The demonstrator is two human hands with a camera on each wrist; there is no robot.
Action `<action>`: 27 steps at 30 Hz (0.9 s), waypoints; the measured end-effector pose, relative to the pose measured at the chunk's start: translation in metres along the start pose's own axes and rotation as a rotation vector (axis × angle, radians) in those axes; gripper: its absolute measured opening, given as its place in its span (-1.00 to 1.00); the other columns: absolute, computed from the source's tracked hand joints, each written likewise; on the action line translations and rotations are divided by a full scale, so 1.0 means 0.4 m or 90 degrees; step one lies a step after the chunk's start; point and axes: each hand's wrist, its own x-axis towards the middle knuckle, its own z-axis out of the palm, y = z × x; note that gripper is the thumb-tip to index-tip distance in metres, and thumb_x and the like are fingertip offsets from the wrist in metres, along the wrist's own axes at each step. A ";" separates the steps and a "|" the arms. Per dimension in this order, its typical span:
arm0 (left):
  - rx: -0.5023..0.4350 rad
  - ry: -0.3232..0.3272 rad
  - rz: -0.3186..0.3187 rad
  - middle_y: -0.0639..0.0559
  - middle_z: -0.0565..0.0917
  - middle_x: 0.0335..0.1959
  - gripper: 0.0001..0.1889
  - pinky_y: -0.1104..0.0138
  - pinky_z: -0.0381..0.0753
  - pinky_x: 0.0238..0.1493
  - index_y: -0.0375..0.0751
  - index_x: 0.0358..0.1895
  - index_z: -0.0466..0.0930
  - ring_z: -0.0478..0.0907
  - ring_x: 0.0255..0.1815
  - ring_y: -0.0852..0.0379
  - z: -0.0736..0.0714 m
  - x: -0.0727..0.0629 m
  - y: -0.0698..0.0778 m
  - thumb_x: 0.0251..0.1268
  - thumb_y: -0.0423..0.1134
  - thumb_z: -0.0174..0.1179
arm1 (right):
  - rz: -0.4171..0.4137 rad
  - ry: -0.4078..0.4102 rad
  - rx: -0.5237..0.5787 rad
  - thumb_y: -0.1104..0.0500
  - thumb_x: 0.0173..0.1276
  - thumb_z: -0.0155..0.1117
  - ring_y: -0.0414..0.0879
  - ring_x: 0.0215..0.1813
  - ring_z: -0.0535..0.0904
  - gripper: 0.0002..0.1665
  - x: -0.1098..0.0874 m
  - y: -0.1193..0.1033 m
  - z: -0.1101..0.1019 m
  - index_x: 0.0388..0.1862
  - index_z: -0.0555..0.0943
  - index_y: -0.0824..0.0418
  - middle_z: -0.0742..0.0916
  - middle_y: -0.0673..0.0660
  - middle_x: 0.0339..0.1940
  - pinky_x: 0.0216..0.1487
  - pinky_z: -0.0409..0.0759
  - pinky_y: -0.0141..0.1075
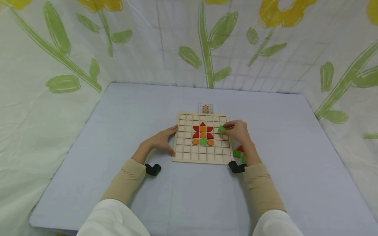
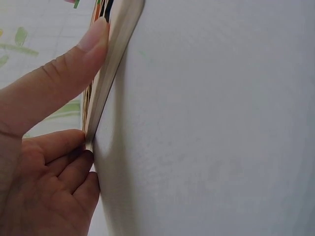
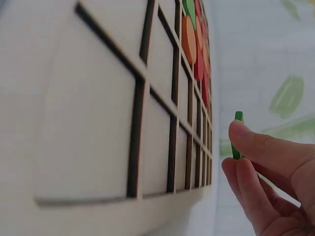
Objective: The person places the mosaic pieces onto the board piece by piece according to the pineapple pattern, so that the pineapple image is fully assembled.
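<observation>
A square wooden grid board (image 1: pixel 183 147) lies flat on the table. Orange, red and green tiles form a figure in its middle, with a green square tile (image 1: pixel 203 142) between two orange round ones at the bottom. My left hand (image 1: pixel 159 140) rests along the board's left edge, thumb and fingers spread apart and touching the frame, as the left wrist view also shows. Between thumb and fingertips, my right hand (image 1: pixel 238 131) pinches a green square tile (image 1: pixel 221 128) over the board's right columns. Seen edge-on in the right wrist view, this green tile (image 3: pixel 238 116) is held above the grid.
A small pattern card (image 1: pixel 205 108) with a matching red and orange figure lies behind the board. Loose tiles, among them green ones (image 1: pixel 237 153) and a red one (image 1: pixel 240 148), lie by the right forearm. Light cloth covers the table (image 1: pixel 192 196); a flowered curtain hangs behind.
</observation>
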 end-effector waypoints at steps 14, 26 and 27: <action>-0.001 0.001 0.005 -0.21 -0.11 0.57 0.23 0.02 -0.08 0.50 -0.45 0.51 -0.08 -0.18 0.56 -0.19 -0.001 0.002 0.001 -0.19 -0.16 0.59 | -0.056 -0.034 -0.019 0.25 0.08 0.53 0.04 -0.21 0.66 -0.65 -0.045 -0.059 0.069 -0.14 0.73 0.37 0.77 0.24 -0.22 -0.16 0.65 -0.18; 0.001 0.003 0.001 -0.20 -0.10 0.57 0.23 0.01 -0.06 0.50 -0.42 0.51 -0.08 -0.17 0.56 -0.18 0.000 0.002 0.000 -0.19 -0.14 0.60 | -0.076 -0.102 -0.040 0.26 0.03 0.58 -0.04 -0.25 0.64 -0.65 -0.080 -0.110 0.122 -0.18 0.75 0.34 0.76 0.15 -0.30 -0.20 0.65 -0.26; 0.001 0.003 0.001 -0.20 -0.11 0.57 0.23 0.01 -0.06 0.50 -0.42 0.51 -0.08 -0.17 0.56 -0.18 0.001 0.002 0.000 -0.19 -0.15 0.60 | -0.076 -0.107 -0.048 0.25 0.03 0.58 -0.06 -0.25 0.64 -0.65 -0.082 -0.113 0.128 -0.18 0.75 0.33 0.76 0.13 -0.30 -0.20 0.65 -0.26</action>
